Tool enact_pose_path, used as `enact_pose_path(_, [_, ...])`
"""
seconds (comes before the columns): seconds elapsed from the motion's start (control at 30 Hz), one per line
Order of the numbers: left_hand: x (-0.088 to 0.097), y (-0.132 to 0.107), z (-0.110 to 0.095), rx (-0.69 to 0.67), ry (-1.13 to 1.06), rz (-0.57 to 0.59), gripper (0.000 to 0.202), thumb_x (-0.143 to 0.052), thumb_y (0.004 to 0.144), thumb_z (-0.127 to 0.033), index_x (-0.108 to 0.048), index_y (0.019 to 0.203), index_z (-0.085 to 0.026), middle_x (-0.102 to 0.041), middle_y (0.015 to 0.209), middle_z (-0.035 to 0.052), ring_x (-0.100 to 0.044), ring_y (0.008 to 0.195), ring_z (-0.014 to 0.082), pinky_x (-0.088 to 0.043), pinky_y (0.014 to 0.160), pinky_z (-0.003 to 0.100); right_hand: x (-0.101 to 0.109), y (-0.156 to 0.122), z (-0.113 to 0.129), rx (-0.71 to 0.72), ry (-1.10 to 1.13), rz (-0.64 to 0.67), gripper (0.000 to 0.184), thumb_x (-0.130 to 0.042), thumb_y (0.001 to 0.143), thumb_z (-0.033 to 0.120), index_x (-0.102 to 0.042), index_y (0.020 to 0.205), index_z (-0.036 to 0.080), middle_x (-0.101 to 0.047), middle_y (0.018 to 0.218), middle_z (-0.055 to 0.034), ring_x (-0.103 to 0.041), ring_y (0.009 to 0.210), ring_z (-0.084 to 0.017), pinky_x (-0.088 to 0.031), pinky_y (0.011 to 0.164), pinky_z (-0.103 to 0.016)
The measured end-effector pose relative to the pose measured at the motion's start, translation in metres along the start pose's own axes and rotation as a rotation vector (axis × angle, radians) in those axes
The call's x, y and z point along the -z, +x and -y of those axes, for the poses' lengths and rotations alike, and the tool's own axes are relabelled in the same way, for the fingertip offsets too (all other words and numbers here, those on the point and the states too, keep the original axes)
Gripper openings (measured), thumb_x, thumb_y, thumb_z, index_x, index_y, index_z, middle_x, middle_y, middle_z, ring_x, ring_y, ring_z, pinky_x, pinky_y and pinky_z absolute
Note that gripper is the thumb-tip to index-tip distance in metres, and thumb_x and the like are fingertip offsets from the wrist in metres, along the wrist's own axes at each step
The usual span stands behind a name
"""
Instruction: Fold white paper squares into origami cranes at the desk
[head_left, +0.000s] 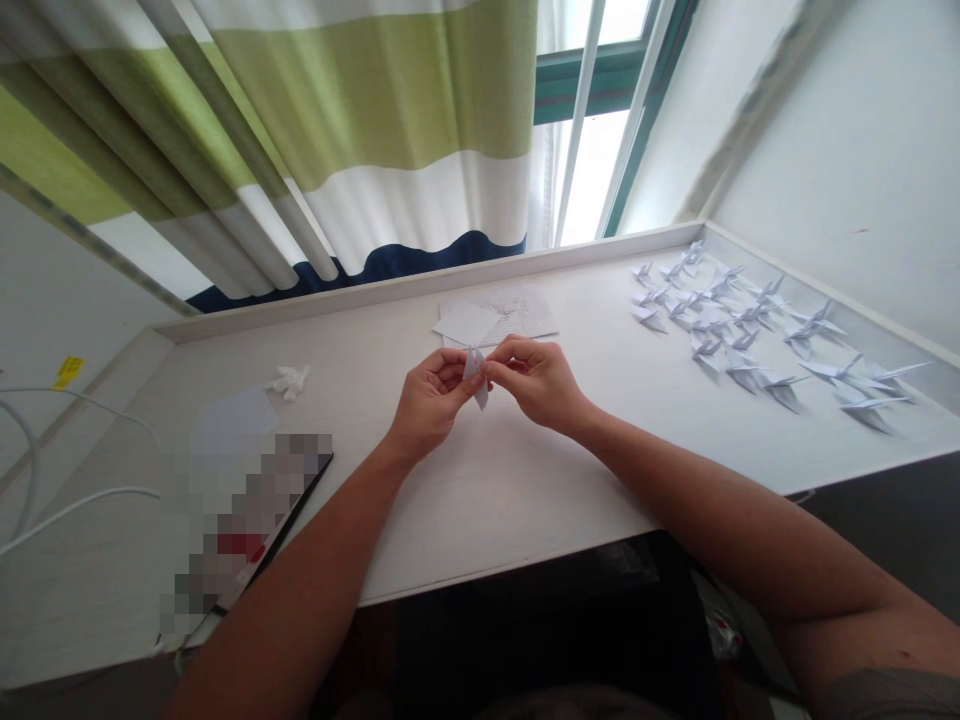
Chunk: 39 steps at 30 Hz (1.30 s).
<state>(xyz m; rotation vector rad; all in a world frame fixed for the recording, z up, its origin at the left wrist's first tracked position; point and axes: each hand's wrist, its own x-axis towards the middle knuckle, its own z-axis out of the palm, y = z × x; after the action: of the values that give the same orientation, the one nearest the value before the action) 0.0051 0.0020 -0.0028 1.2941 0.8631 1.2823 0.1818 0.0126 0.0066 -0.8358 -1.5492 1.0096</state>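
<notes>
Between my two hands, above the middle of the white desk, is a small piece of folded white paper point(481, 394) with a pointed lower end. My left hand point(431, 400) pinches it from the left with thumb and fingers. From the right, the thumb and index finger of my right hand point(536, 378) close on its upper part. The fingertips partly hide the folds. Just behind my hands lies a plain white paper sheet point(466, 322) on top of another sheet with dark markings point(529, 312).
Several folded paper cranes point(739, 315) stand at the desk's right. Crumpled white paper point(288, 383) and a blurred flat object point(255, 530) lie at left, near white cables point(82, 510). A raised rim point(420, 277) borders the desk's back, below a striped curtain point(375, 100).
</notes>
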Motion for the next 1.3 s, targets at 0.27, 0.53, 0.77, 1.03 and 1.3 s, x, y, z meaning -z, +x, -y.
enact_pose_path(0.27, [0.000, 0.000, -0.003, 0.069, -0.127, 0.029, 0.045, -0.100, 0.072, -0.041, -0.069, 0.100, -0.022, -0.081, 0.097, 0.0036, -0.078, 0.099, 0.0229, -0.060, 0.091, 0.037, 0.001, -0.003, -0.001, 0.108, 0.001, 0.047, 0.023, -0.081, 0.090, 0.046, -0.078, 0.088, 0.023, -0.072, 0.091, -0.0045, -0.069, 0.085, -0.019, -0.060, 0.083, -0.040])
enact_pose_path(0.53, [0.004, -0.008, -0.019, 0.221, -0.243, 0.205, 0.048, -0.098, 0.076, -0.037, -0.067, 0.112, -0.029, -0.075, 0.104, 0.0028, -0.072, 0.089, 0.0196, -0.059, 0.084, 0.035, 0.000, -0.008, 0.009, 0.237, 0.034, 0.094, 0.021, -0.082, 0.091, 0.046, -0.081, 0.097, 0.026, -0.070, 0.099, -0.0052, -0.067, 0.089, -0.020, -0.060, 0.085, -0.041])
enact_pose_path(0.77, [0.009, -0.010, -0.019, 0.248, -0.377, 0.322, 0.045, -0.094, 0.081, -0.030, -0.066, 0.115, -0.024, -0.072, 0.098, 0.0016, -0.069, 0.080, 0.0152, -0.059, 0.081, 0.031, -0.003, -0.008, 0.004, 0.314, 0.048, 0.069, 0.012, -0.081, 0.092, 0.037, -0.080, 0.097, 0.025, -0.069, 0.094, -0.0030, -0.067, 0.084, -0.018, -0.059, 0.081, -0.040])
enact_pose_path(1.03, [0.004, -0.005, -0.008, 0.123, -0.312, 0.168, 0.043, -0.093, 0.083, -0.029, -0.061, 0.111, -0.023, -0.078, 0.098, 0.0006, -0.072, 0.083, 0.0139, -0.058, 0.082, 0.029, -0.002, -0.006, 0.001, 0.197, 0.113, 0.037, 0.019, -0.083, 0.090, 0.040, -0.079, 0.092, 0.022, -0.071, 0.094, -0.0038, -0.071, 0.079, -0.017, -0.063, 0.074, -0.038])
enact_pose_path(1.3, [0.004, 0.001, 0.001, 0.053, -0.067, -0.008, 0.056, -0.097, 0.075, -0.037, -0.053, 0.107, -0.023, -0.077, 0.082, -0.0021, -0.076, 0.077, 0.0167, -0.059, 0.078, 0.031, 0.003, 0.003, -0.004, -0.119, 0.024, 0.033, 0.024, -0.080, 0.084, 0.038, -0.074, 0.072, 0.018, -0.075, 0.074, -0.0046, -0.070, 0.076, -0.019, -0.057, 0.074, -0.035])
